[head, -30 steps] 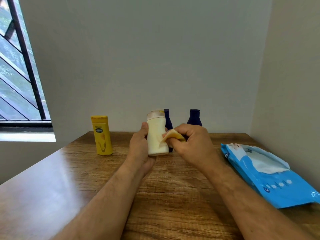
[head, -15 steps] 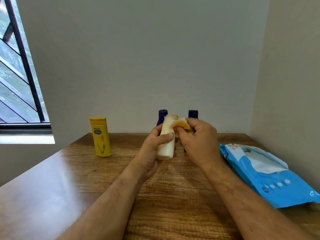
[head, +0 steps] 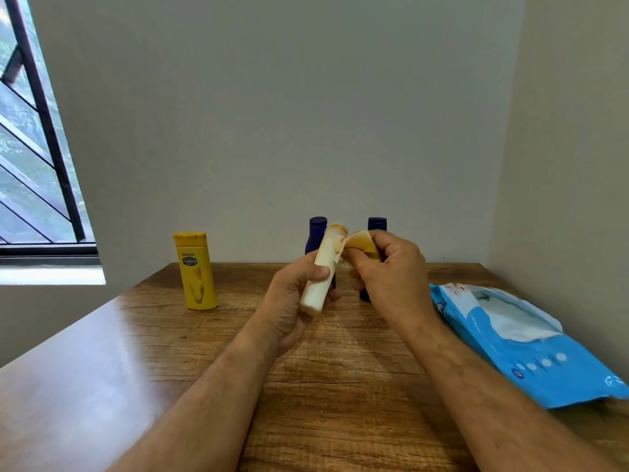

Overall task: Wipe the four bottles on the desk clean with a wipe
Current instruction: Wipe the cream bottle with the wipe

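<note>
- Hands meet above the middle of the wooden worktop [head: 340, 403].
- The left hand [head: 289, 301] holds a cream bottle [head: 321, 274] up in the air. Its fingers and thumb are curled round the lower part. The bottle leans to the right.
- The right hand [head: 391, 277] pinches a folded wipe [head: 360, 243] with curled fingers. The wipe looks yellow and touches the bottle near its top.
- A yellow bottle [head: 195, 270] stands upright on the worktop, off to the left.
- Two dark blue bottles stand at the back, partly hidden by the hands: one [head: 316, 233] behind the cream bottle, the other [head: 377, 224] behind the right hand.
- A blue pack of wipes [head: 531, 356] lies flat on the right side.
</note>
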### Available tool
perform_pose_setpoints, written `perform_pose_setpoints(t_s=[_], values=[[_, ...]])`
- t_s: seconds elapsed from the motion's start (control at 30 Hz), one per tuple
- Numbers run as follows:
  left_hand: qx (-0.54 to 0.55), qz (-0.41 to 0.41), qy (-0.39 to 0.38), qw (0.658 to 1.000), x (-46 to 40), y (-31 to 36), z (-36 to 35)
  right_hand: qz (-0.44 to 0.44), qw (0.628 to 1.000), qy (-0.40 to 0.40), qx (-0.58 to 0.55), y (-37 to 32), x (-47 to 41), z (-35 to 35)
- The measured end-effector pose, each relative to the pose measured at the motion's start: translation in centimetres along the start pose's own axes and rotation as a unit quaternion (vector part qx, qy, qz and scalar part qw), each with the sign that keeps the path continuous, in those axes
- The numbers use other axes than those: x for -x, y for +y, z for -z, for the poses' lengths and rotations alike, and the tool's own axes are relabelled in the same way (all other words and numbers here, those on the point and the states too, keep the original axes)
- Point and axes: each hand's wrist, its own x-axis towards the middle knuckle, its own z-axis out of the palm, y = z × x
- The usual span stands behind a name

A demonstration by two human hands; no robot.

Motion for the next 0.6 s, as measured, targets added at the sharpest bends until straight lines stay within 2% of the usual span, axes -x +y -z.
perform_pose_setpoints(t_s=[0.07, 0.13, 0.23, 0.3, 0.4, 0.53, 0.6], values=[[0.048, 0.015, 0.036, 0.998, 0.0, 0.2, 0.0, 0.004, 0.997, -0.072, -0.018, -0.3, 0.5, -0.2], [0.083, 0.033, 0.069, 0.994, -0.1, 0.4, 0.1, 0.031, 0.99, -0.14, 0.011, -0.3, 1.1, -0.6], [0.119, 0.053, 0.108, 0.986, -0.1, 0.6, 0.3, 0.089, 0.972, -0.186, 0.112, 0.0, 1.6, -1.2], [0.12, 0.053, 0.117, 0.984, -0.2, 0.6, 0.4, 0.093, 0.969, -0.195, 0.119, 0.1, 1.5, -1.3], [0.068, 0.05, 0.111, 0.99, -0.1, 0.3, 0.0, 0.101, 0.971, -0.16, 0.142, 0.1, 1.2, -1.0], [-0.002, 0.074, 0.088, 0.993, 0.5, -0.4, -0.5, 0.096, 0.979, -0.054, 0.172, 0.4, 0.5, -0.3], [-0.01, 0.07, 0.093, 0.993, 0.5, -0.4, -0.9, 0.099, 0.979, -0.044, 0.174, 0.5, 0.4, -0.2]])
